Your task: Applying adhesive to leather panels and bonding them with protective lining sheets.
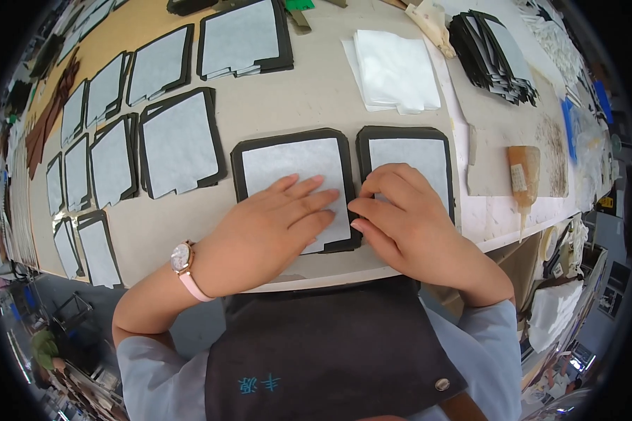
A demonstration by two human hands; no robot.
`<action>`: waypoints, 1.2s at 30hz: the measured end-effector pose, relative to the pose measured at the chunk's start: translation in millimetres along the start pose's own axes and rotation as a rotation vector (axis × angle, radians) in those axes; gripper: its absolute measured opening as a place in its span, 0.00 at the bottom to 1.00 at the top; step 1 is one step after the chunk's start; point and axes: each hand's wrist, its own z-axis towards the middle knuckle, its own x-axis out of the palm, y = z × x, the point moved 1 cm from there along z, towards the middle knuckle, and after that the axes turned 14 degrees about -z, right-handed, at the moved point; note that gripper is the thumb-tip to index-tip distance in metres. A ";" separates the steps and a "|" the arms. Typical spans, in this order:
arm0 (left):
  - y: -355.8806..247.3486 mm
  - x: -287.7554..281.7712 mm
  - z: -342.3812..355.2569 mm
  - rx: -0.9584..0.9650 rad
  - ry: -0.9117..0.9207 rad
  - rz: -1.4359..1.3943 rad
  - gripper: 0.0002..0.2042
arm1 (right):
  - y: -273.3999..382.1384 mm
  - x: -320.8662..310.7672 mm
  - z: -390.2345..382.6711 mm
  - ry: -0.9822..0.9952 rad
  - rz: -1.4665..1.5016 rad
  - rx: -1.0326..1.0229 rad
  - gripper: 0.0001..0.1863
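Note:
My left hand [274, 221] lies open, fingers spread, on the pale sheet [295, 160] that covers most of a black, round-cornered panel [288, 138]. At this panel's right edge, my right hand [404, 217] is closed, its thumb and bent index finger pinched at the black border. The fingertips partly hide that edge. Under and behind the right hand lies a second black panel [404, 132] with its own pale sheet [418, 156]. Both panels lie flat side by side near the table's front edge.
More sheet-covered panels stand in overlapping rows [179, 144] on the left. A stack of white sheets [397, 70] lies at the back, right of the middle. Farther right are a pile of black pieces [495, 56] and an amber glue bottle [523, 172] with a narrow tip.

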 end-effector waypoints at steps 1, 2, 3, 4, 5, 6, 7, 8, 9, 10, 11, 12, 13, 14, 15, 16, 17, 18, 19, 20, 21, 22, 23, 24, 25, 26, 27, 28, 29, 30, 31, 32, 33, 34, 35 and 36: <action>0.4 2.4 -1.3 0.030 0.020 -0.009 0.20 | -0.2 -0.3 3.8 -0.005 -0.027 0.002 0.14; 0.4 3.6 -1.9 0.063 0.039 -0.017 0.20 | -0.3 -0.6 7.6 -0.011 -0.057 0.006 0.18; 0.5 3.4 -2.9 0.063 0.039 -0.013 0.20 | 0.3 2.0 12.9 -0.015 -0.058 0.004 0.18; 0.6 2.5 -4.1 0.031 0.006 -0.053 0.21 | 1.7 7.3 19.2 0.003 -0.119 -0.023 0.21; 0.5 2.6 -4.4 0.001 -0.029 -0.096 0.21 | 1.2 12.1 22.4 0.023 -0.183 -0.049 0.24; -4.9 -1.0 -4.3 -0.069 -0.123 0.020 0.23 | -0.9 16.7 19.9 0.142 -0.255 -0.056 0.30; -5.3 -2.3 -6.2 -0.067 -0.127 0.022 0.23 | 0.9 15.8 19.6 0.141 -0.259 -0.059 0.30; -4.5 -4.4 -10.0 -0.152 -0.147 0.146 0.23 | 2.5 16.2 20.5 0.199 -0.345 -0.049 0.32; -4.0 -6.3 -14.4 -0.238 -0.167 0.270 0.24 | 3.3 16.3 22.1 0.255 -0.432 -0.039 0.33; -3.2 -5.5 -20.2 -0.248 -0.154 0.294 0.25 | 4.1 12.0 25.9 0.341 -0.499 -0.030 0.36; -3.6 -6.2 -21.2 -0.249 -0.157 0.298 0.25 | 4.6 13.5 29.5 0.337 -0.501 -0.034 0.36; -4.5 -6.8 -21.6 -0.255 -0.171 0.338 0.24 | 4.2 16.6 35.7 0.242 -0.440 -0.019 0.37; -5.2 -7.5 -22.5 -0.261 -0.185 0.379 0.24 | 3.5 20.5 42.4 0.147 -0.378 -0.004 0.38; -3.2 -7.6 -22.6 -0.262 -0.192 0.386 0.24 | 2.5 25.7 49.8 0.142 -0.337 -0.097 0.38; 1.3 -7.4 -22.3 -0.260 -0.208 0.421 0.23 | -1.9 34.8 50.5 0.139 -0.341 -0.099 0.38; 4.2 -8.5 -21.9 -0.258 -0.223 0.455 0.22 | -6.6 46.1 49.3 0.140 -0.296 -0.155 0.40; 5.1 -11.1 -24.4 -0.265 -0.228 0.462 0.22 | -7.5 51.7 51.0 0.141 -0.245 -0.221 0.42; 5.9 -13.7 -27.5 -0.259 -0.217 0.511 0.21 | -7.8 50.9 51.0 0.137 -0.245 -0.229 0.42; 6.9 -16.5 -30.0 -0.252 -0.205 0.561 0.21 | -9.3 47.6 51.0 0.167 -0.357 -0.086 0.43; 7.2 -20.6 -32.5 -0.257 -0.210 0.564 0.21 | -9.6 44.3 50.5 0.197 -0.469 0.058 0.44; 7.7 -26.0 -33.9 -0.278 -0.178 0.592 0.22 | -8.1 41.7 50.9 0.195 -0.469 0.051 0.44; 8.8 -29.5 -33.7 -0.299 -0.145 0.620 0.23 | -6.3 39.0 51.2 0.165 -0.446 0.014 0.45; 9.3 -31.3 -30.6 -0.306 -0.151 0.627 0.23 | -4.3 37.4 51.8 0.132 -0.421 -0.027 0.45; 8.6 -32.4 -24.5 -0.254 -0.264 0.560 0.23 | 1.0 40.8 52.9 0.130 -0.304 -0.142 0.44; 6.9 -32.3 -19.5 -0.201 -0.377 0.493 0.23 | 3.7 46.1 50.1 0.126 -0.303 -0.152 0.44; 7.6 -25.7 -15.1 -0.201 -0.290 0.409 0.31 | 8.2 51.7 42.1 0.154 -0.266 -0.223 0.43; 9.1 -17.5 -15.8 -0.213 -0.298 0.422 0.31 | 14.3 55.3 38.1 0.176 -0.222 -0.313 0.41; 11.6 -6.3 -17.3 -0.182 -0.233 0.324 0.36 | 20.1 52.9 30.2 0.290 -0.226 -0.353 0.39; 13.2 1.2 -18.6 -0.150 -0.168 0.223 0.40 | 25.5 47.5 22.3 0.342 -0.171 -0.350 0.37; 13.6 2.8 -19.9 -0.163 -0.177 0.232 0.40 | 29.0 44.9 13.2 0.328 -0.145 -0.384 0.35; 13.7 4.0 -21.2 -0.172 -0.156 0.297 0.43 | 31.4 42.1 3.4 0.315 -0.119 -0.415 0.34; 14.5 5.2 -20.7 -0.178 -0.136 0.361 0.46 | 32.2 38.4 -5.5 0.312 -0.121 -0.431 0.34; 12.8 7.9 -20.9 -0.190 -0.149 0.371 0.46 | 33.0 33.0 -14.3 0.365 0.008 -0.425 0.33; 9.4 12.6 -21.4 -0.181 -0.163 0.349 0.46 | 31.2 25.4 -22.8 0.420 0.137 -0.415 0.32; 3.3 17.3 -24.3 -0.183 -0.182 0.336 0.46 | 22.7 10.7 -29.5 0.466 0.383 -0.269 0.35; -5.2 23.7 -26.9 -0.157 -0.175 0.273 0.43 | 9.6 -3.5 -36.8 0.515 0.626 -0.117 0.38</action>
